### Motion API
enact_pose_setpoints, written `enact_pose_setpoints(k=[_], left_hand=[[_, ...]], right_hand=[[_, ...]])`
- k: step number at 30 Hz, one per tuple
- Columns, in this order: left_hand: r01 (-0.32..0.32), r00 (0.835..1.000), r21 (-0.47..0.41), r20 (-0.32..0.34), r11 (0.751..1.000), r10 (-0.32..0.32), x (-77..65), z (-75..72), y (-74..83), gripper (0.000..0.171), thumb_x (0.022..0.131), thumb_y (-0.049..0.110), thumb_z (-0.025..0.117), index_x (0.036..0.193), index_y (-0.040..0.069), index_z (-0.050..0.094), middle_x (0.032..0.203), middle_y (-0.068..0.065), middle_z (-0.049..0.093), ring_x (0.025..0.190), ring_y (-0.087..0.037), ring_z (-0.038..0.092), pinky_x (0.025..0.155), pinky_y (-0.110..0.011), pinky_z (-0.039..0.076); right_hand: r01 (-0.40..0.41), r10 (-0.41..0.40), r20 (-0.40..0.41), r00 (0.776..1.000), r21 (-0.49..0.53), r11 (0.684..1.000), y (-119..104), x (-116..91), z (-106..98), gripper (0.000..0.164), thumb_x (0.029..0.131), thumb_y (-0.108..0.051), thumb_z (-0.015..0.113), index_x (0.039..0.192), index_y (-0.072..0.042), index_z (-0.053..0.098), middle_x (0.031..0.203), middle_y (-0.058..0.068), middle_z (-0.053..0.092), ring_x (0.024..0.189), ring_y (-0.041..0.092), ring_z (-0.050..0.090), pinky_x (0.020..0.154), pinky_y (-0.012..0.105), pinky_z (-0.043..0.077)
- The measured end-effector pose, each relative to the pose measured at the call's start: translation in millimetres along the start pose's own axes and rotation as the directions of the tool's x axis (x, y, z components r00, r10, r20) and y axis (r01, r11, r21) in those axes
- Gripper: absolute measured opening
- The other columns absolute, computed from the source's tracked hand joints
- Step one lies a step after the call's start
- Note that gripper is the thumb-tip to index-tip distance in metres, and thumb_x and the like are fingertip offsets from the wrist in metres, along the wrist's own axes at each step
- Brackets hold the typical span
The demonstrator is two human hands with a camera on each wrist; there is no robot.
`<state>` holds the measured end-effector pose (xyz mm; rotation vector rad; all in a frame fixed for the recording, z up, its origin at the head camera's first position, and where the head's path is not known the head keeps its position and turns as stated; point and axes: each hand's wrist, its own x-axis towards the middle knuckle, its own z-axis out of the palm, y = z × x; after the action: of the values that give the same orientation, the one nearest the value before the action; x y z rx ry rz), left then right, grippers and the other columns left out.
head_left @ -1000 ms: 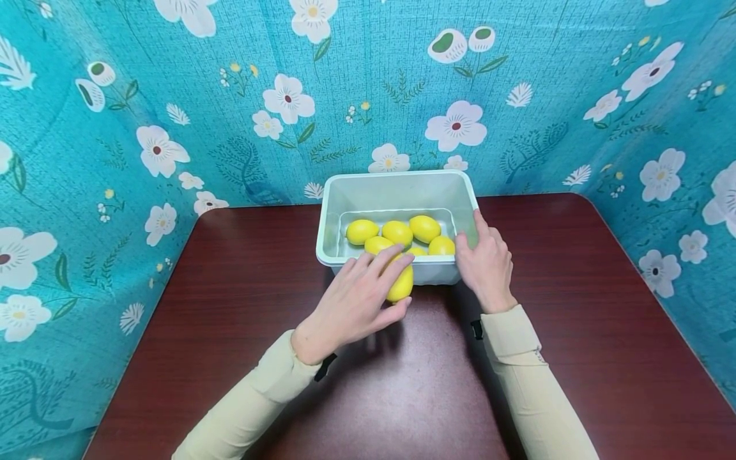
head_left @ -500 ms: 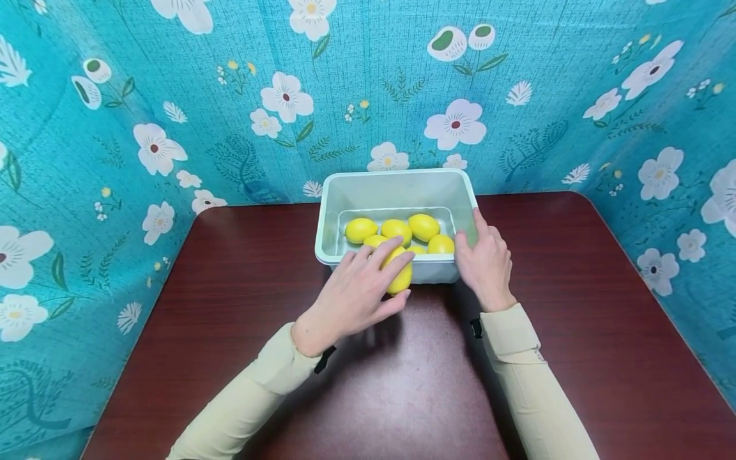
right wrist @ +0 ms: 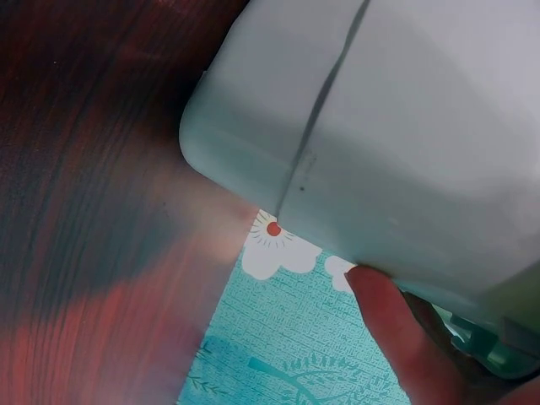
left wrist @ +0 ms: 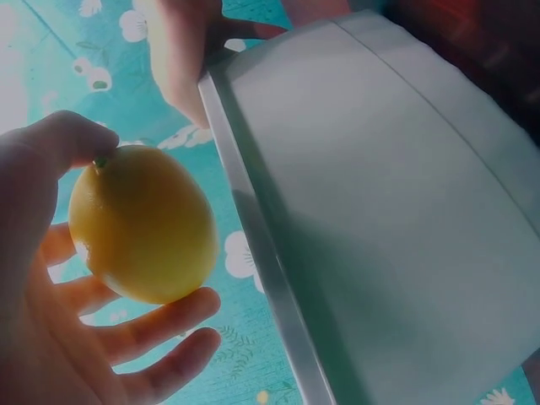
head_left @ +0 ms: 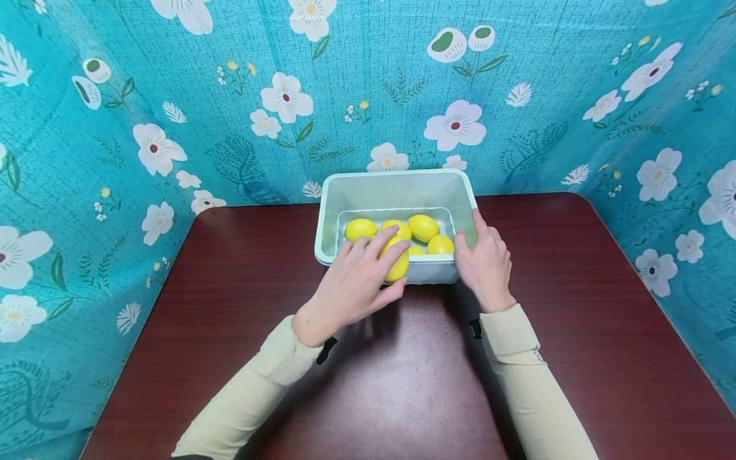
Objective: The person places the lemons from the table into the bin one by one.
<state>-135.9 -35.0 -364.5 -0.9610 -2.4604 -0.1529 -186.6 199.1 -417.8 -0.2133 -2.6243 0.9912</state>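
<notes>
My left hand (head_left: 351, 281) holds a yellow lemon (head_left: 398, 265) between thumb and fingers, at the front rim of a pale grey-green plastic bin (head_left: 435, 273). In the left wrist view the lemon (left wrist: 143, 224) sits apart from the bin's rim (left wrist: 253, 228), stem end by the thumb. Several more lemons (head_left: 423, 228) lie on the bin's floor; my left hand hides some of them from the head camera. At the bin's right side my right hand (head_left: 485, 265) grips the rim, thumb over the inner side. A finger (right wrist: 388, 329) touches the bin's outer wall in the right wrist view.
The bin stands at the back of a dark reddish-brown wooden table (head_left: 241, 275). Behind it and at both sides hangs a turquoise cloth (head_left: 356, 76) with white flowers.
My left hand has carried the lemon a little forward, closer over the bin's front rim. The right hand and the bin stay where they were.
</notes>
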Motion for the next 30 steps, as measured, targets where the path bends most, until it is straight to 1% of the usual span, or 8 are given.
enact_pose_setpoints(k=[3,6,11,14,20,25,30], left_hand=[[0.01,1.0,0.01,0.014,1.0,-0.01,2.1,0.2,-0.2,0.05,0.088,0.041,0.057,0.132,0.018,0.053,0.14,-0.008,0.05,0.094,-0.025,0.061,0.077,-0.039,0.049],[0.013,1.0,0.025,0.019,1.0,-0.014,4.8,1.3,0.2,0.05,0.089,0.042,0.056,0.133,0.018,0.052,0.141,-0.007,0.05,0.093,-0.025,0.061,0.075,-0.038,0.048],[0.016,1.0,0.046,-0.011,0.999,-0.016,10.6,6.4,-2.3,0.049,0.089,0.042,0.055,0.132,0.017,0.052,0.139,-0.007,0.052,0.088,-0.025,0.061,0.07,-0.037,0.047],[0.034,0.999,0.032,-0.023,0.999,-0.034,14.0,11.2,-5.7,0.049,0.089,0.041,0.056,0.132,0.016,0.053,0.138,-0.007,0.053,0.089,-0.026,0.062,0.07,-0.038,0.048],[0.096,0.995,-0.016,-0.029,0.995,-0.096,19.9,22.4,-10.7,0.05,0.091,0.04,0.055,0.135,0.015,0.052,0.141,-0.008,0.05,0.094,-0.028,0.061,0.074,-0.041,0.047],[0.113,0.992,-0.028,-0.053,0.993,-0.114,23.8,25.7,-10.6,0.05,0.092,0.04,0.054,0.136,0.015,0.051,0.142,-0.009,0.049,0.094,-0.028,0.061,0.075,-0.041,0.047],[0.124,0.991,-0.039,-0.035,0.991,-0.126,28.6,28.7,-9.0,0.051,0.093,0.04,0.052,0.138,0.015,0.049,0.143,-0.01,0.047,0.094,-0.027,0.062,0.071,-0.039,0.047]], right_hand=[[-0.002,0.002,0.001,1.0,-0.004,1.0,0,0,0,0.06,0.095,-0.038,0.042,0.152,-0.02,0.033,0.131,0.024,0.055,0.102,0.044,0.057,0.084,0.058,0.047],[-0.006,0.006,0.002,1.0,-0.008,1.0,0,0,0,0.06,0.095,-0.038,0.042,0.152,-0.02,0.032,0.131,0.024,0.055,0.103,0.044,0.056,0.085,0.058,0.046],[-0.009,0.009,0.0,1.0,-0.015,1.0,0,0,-1,0.06,0.095,-0.038,0.042,0.152,-0.022,0.033,0.131,0.024,0.055,0.104,0.046,0.056,0.083,0.059,0.046],[-0.007,0.007,0.0,1.0,-0.014,1.0,0,0,0,0.06,0.095,-0.038,0.041,0.152,-0.022,0.033,0.13,0.023,0.055,0.103,0.046,0.056,0.082,0.059,0.046],[-0.003,0.003,0.001,1.0,-0.007,1.0,1,-1,0,0.059,0.095,-0.038,0.041,0.152,-0.021,0.034,0.129,0.023,0.056,0.102,0.045,0.057,0.082,0.059,0.046],[0.005,-0.005,-0.004,1.0,-0.001,1.0,2,-1,1,0.059,0.095,-0.037,0.041,0.152,-0.02,0.034,0.128,0.023,0.056,0.101,0.045,0.057,0.082,0.058,0.047],[0.004,-0.004,-0.008,1.0,0.005,1.0,2,0,1,0.059,0.095,-0.037,0.042,0.151,-0.02,0.035,0.128,0.023,0.057,0.101,0.044,0.057,0.082,0.058,0.046]])
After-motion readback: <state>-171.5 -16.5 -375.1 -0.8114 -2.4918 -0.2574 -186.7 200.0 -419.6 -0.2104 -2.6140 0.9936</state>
